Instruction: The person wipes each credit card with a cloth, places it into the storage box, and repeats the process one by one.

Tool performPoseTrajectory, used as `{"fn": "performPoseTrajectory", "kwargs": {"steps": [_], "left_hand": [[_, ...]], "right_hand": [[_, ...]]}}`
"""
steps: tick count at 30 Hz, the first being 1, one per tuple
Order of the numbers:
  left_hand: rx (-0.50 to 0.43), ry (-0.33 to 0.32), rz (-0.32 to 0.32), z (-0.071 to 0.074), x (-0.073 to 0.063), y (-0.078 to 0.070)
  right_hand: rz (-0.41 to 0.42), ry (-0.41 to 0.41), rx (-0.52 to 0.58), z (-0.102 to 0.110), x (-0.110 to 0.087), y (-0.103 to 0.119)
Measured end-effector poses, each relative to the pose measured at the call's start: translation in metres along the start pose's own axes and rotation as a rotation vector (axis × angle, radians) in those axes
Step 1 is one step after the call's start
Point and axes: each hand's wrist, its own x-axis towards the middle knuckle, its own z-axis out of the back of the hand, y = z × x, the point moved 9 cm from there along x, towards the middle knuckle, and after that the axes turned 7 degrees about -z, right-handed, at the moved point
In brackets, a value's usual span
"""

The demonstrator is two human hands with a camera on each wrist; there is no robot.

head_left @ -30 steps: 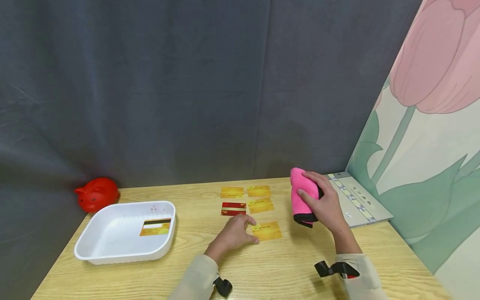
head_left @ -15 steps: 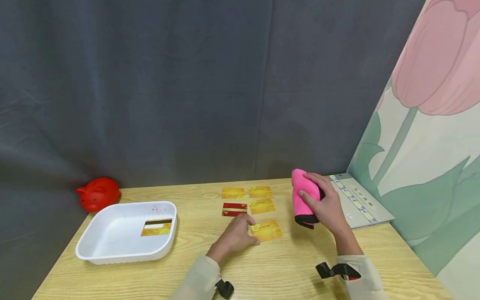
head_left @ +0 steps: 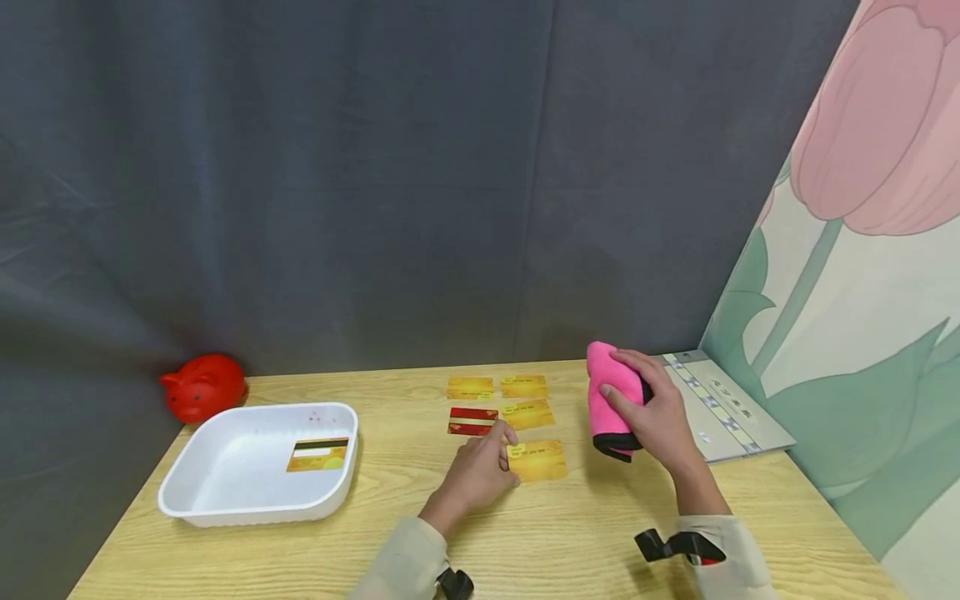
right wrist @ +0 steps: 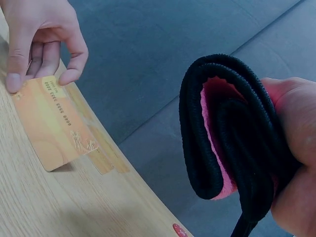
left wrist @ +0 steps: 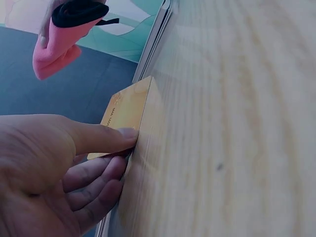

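Note:
My left hand [head_left: 474, 477] pinches the left edge of a gold bank card [head_left: 540, 462], thumb on one side and fingers on the other. In the right wrist view the card [right wrist: 54, 123] tilts slightly off the wood, with a shadow below its near corner. My right hand [head_left: 662, 417] grips a folded pink towel [head_left: 609, 392] with black trim, raised above the table. The towel's layered black edge [right wrist: 200, 143] faces the right wrist camera. Just beyond my left fingers lie a red striped card [head_left: 472, 421] and another gold card [head_left: 528, 414].
Two more gold cards, a left one [head_left: 470, 387] and a right one [head_left: 524, 386], lie farther back. At left stands a white plastic tray [head_left: 176, 500] holding a striped card [head_left: 318, 454]; a red piggy bank [head_left: 202, 389] sits behind it. A grey-white folder [head_left: 731, 408] lies by the right wall.
My left fingers have closed from a spread pose onto the gold card's edge. The right hand keeps its hold on the towel. The head view has shifted slightly.

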Motion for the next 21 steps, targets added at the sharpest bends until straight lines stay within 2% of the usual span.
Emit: {"fn": "performPoseTrajectory", "kwargs": {"steps": [3,8,15,21], "left_hand": [[-0.049,-0.024,-0.007,0.003,0.001,0.003],[-0.22,-0.029,-0.011,0.015,0.005,0.013],[-0.383,-0.126,-0.013,0.051,0.003,0.02],[-0.435,-0.161,-0.017,0.076,-0.007,0.021]], "right_hand": [[-0.005,0.006,-0.003,-0.001,0.0,0.0],[-0.006,0.002,-0.008,0.0,0.0,-0.001],[-0.008,0.02,-0.004,-0.004,0.001,-0.001],[-0.007,0.035,-0.018,-0.008,0.001,0.0]]}}
